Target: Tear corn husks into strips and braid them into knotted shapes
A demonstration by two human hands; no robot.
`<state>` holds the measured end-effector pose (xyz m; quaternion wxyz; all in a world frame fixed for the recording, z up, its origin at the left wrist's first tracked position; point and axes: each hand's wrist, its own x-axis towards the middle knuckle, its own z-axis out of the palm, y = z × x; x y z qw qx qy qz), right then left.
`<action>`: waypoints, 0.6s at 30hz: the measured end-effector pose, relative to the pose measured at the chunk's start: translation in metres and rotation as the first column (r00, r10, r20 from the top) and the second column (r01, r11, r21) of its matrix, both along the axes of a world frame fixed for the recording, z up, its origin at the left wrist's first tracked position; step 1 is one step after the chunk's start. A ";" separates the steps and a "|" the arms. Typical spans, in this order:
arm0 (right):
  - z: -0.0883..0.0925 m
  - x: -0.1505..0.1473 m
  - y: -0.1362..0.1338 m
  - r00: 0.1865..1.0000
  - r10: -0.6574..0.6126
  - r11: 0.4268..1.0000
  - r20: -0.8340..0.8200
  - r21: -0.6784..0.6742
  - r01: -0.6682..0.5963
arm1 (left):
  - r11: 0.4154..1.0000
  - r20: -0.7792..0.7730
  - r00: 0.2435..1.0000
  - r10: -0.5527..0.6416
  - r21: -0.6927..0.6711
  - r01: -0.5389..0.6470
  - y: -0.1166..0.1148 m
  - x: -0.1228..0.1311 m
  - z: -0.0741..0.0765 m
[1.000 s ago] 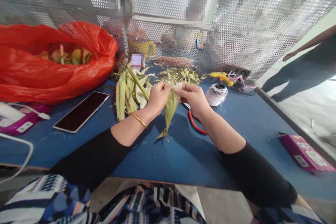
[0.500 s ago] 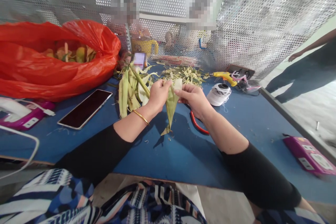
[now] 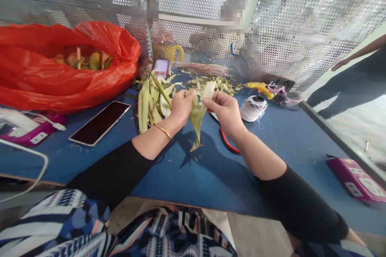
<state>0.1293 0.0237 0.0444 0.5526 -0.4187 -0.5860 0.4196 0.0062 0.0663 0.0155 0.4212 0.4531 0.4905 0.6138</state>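
Observation:
A pale green corn husk (image 3: 197, 118) hangs between my two hands over the blue table, its narrow tip pointing down. My left hand (image 3: 181, 108) pinches its left edge between thumb and fingers. On the other side my right hand (image 3: 224, 112) grips a lighter strip of the husk, which sticks up above the fingertips. Beyond my left hand lies a pile of whole husks (image 3: 147, 104). Husk scraps (image 3: 211, 83) are spread behind both hands. Under my right wrist, red-handled pliers or scissors (image 3: 228, 141) are partly covered. To the right stands a spool of white thread (image 3: 253, 108).
A red plastic bag (image 3: 72, 84) fills the far left. In front of it are a phone (image 3: 101, 122) and a purple power strip (image 3: 37, 132). A yellow glue gun (image 3: 261, 88), clear goggles (image 3: 286, 96) and another purple power strip (image 3: 356, 178) lie right. A perforated metal screen (image 3: 193, 0) stands behind.
The husk has opened wider: its pale strip now rises higher and stands farther apart from the green part. My right hand has moved slightly right. Both hands keep their hold.

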 end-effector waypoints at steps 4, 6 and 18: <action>-0.006 -0.002 0.001 0.995 0.099 0.979 0.003 -0.180 -0.097 | 0.999 0.007 0.999 0.035 0.013 -0.035 0.001 -0.002 0.001; -0.008 -0.003 0.001 0.992 0.123 0.971 0.010 -0.210 -0.118 | 0.999 0.030 0.999 0.032 0.003 -0.033 0.000 -0.002 0.002; -0.006 0.008 0.008 0.952 -0.283 0.958 0.112 0.074 0.276 | 0.802 0.564 0.747 -0.352 -0.229 0.551 -0.030 0.004 0.035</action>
